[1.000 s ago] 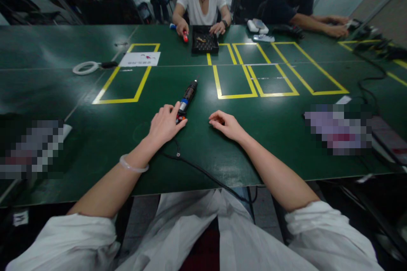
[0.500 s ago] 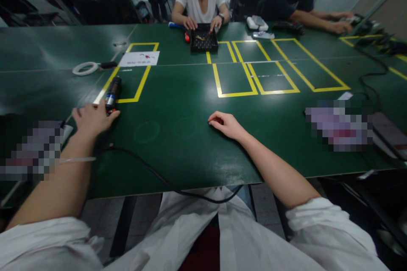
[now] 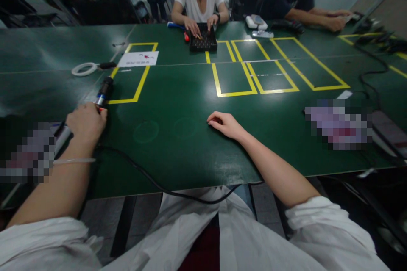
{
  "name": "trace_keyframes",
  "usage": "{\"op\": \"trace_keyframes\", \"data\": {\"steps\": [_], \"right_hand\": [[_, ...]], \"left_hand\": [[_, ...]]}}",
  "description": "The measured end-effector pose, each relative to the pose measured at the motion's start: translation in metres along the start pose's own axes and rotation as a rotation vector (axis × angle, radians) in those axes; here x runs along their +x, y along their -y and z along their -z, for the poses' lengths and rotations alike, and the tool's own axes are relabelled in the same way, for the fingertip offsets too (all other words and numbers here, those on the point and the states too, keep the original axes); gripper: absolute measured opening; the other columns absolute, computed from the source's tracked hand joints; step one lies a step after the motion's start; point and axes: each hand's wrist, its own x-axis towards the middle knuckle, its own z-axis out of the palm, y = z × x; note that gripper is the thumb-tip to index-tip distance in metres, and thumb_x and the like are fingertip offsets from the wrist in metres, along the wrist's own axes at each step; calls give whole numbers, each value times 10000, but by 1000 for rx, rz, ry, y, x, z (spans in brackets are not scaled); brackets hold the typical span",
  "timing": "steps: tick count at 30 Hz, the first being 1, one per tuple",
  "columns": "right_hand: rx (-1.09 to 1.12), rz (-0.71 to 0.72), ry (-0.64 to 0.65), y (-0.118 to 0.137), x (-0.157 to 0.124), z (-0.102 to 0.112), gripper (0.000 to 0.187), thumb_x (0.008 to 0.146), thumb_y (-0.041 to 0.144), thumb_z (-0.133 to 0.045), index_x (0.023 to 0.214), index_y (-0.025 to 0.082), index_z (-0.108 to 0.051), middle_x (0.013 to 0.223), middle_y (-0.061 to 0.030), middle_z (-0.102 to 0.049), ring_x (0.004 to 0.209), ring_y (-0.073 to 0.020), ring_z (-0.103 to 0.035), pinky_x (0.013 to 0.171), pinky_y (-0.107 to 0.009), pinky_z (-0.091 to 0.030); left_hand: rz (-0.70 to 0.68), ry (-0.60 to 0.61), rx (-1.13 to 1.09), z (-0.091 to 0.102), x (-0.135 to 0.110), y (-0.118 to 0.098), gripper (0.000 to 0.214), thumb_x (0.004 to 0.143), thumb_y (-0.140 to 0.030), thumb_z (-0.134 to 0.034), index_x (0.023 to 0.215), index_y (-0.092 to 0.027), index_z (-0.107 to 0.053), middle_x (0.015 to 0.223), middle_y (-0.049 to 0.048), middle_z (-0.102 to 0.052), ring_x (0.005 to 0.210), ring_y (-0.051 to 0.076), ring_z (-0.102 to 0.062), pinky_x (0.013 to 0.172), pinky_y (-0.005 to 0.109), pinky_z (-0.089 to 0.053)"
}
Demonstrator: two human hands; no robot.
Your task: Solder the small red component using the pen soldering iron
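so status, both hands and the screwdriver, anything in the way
Left hand on screwdriver. Right hand loosely curled, apart. Black cord over table edge, possible snag.

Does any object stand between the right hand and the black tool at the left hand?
Nothing visible stands between the right hand and the exposed front of the black tool; the left hand covers its rear.

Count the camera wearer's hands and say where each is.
2. The left hand is on the tool; the right hand rests, loosely curled, on the table. Neither is wholly hidden.
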Motion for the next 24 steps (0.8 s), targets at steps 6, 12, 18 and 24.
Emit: {"op": "trace_keyframes", "data": {"steps": [6, 12, 18, 24], "right_hand": [[-4, 6, -5, -1, -1, 0, 167, 882, 281, -589, 937, 148, -675, 762, -6, -636, 659, -120, -515, 658, -253, -394], [44, -22, 1, 0, 0, 0, 168, 875, 294, -606, 930, 151, -673, 780, -10, -658, 675, -124, -544, 669, -260, -424], [311, -77, 62, 1, 1, 0, 295, 845, 399, -689, 1023, 171, -632, 868, -26, -703, 730, -134, -611, 703, -274, -480], [488, -34, 111, 3, 1, -5, 348, 800, 444, -762, 935, 184, -574, 825, -16, -700, 721, -125, -626, 700, -266, -485]], "left_hand": [[44, -205, -126, 18, -5, -25, 469, 989, -434, -337, 1277, -134, -554, 1258, 140, -647, 1012, 242, -583, 849, 315, -419], [-698, 48, -876, 39, -67, -121, 429, 962, -404, -466, 1171, -75, -647, 931, 90, -694, 844, 165, -630, 826, 275, -471], [-1076, 549, -1155, 36, -131, -193, 638, 941, -405, -547, 1486, -90, -443, 796, 32, -634, 723, 140, -583, 720, 272, -466], [-1052, 707, -1300, 4, -137, -206, 709, 933, -395, -594, 1522, -76, -363, 699, -5, -606, 680, 128, -579, 708, 262, -461]]}}
